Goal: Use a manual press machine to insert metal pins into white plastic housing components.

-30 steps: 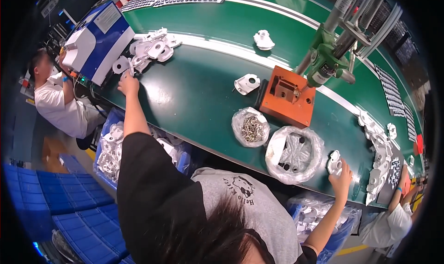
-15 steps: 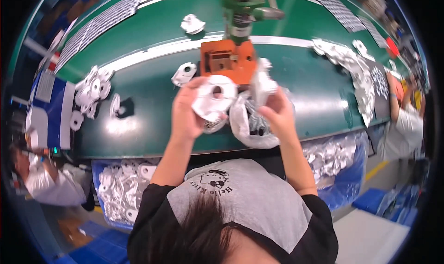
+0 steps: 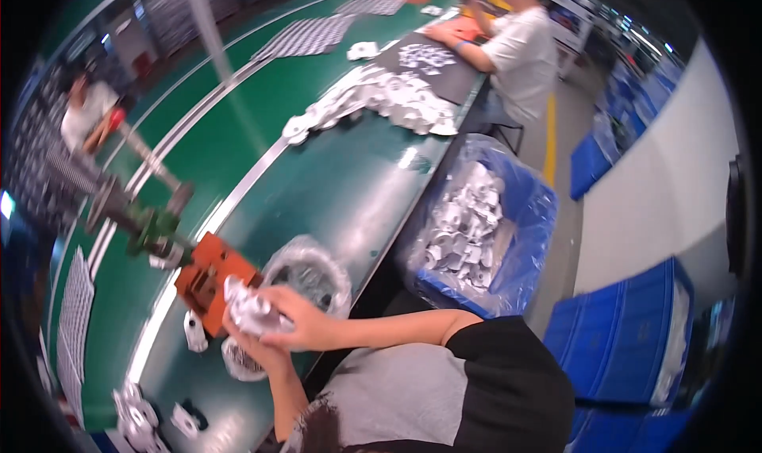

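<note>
My left hand [image 3: 266, 351] and my right hand [image 3: 305, 323] are close together, both closed on white plastic parts [image 3: 255, 312]. The parts overlap between the palms, so I cannot tell where one ends and the other begins. Right behind them stands the orange base [image 3: 208, 282] of a green hand press [image 3: 155, 231]. Beyond my right fingers sits a plastic-lined bowl [image 3: 343, 282] of small grey pieces. A smaller lined bowl [image 3: 242, 364] lies just below my left hand. One loose white part [image 3: 195, 331] rests on the bench beside the orange base.
A long heap of white parts [image 3: 373, 96] crosses the green bench [image 3: 333, 195]. To the right, a blue plastic-lined crate [image 3: 528, 239] holds more. More white parts [image 3: 136, 421] lie at lower left. A person [image 3: 520, 52] works at the far end; another person [image 3: 87, 111] is across the bench.
My view has swung to the right. My hands, earlier apart with a white part in each, have come together in front of the orange base.
</note>
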`<action>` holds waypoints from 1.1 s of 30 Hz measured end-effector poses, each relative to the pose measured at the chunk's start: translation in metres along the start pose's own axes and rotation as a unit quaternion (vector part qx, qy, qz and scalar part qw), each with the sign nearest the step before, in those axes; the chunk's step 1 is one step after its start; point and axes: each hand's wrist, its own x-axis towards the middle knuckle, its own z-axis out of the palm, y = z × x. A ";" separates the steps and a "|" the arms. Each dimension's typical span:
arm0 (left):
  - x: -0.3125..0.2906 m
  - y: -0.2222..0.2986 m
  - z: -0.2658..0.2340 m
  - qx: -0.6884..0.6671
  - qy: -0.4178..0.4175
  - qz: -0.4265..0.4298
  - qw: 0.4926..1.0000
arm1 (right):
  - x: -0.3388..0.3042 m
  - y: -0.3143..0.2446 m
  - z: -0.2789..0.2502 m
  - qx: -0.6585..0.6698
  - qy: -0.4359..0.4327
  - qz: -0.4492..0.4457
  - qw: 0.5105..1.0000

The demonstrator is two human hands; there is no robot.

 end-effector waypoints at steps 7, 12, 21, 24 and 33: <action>0.010 -0.029 -0.012 -0.030 -0.060 -0.041 0.997 | 0.003 0.007 -0.019 0.028 -0.020 0.051 0.998; 0.013 -0.020 -0.012 -0.103 -0.019 -0.108 0.989 | 0.002 0.011 -0.012 -0.055 -0.018 -0.023 0.998; 0.012 -0.014 0.003 -0.013 -0.053 -0.073 0.996 | 0.013 0.002 -0.034 0.176 -0.071 0.111 0.976; 0.007 -0.010 0.016 0.080 -0.077 -0.003 0.994 | 0.020 0.002 -0.045 0.117 -0.049 0.092 0.988; 0.004 0.016 0.028 0.103 -0.089 0.001 0.991 | 0.014 0.007 -0.048 -0.059 -0.050 -0.018 0.997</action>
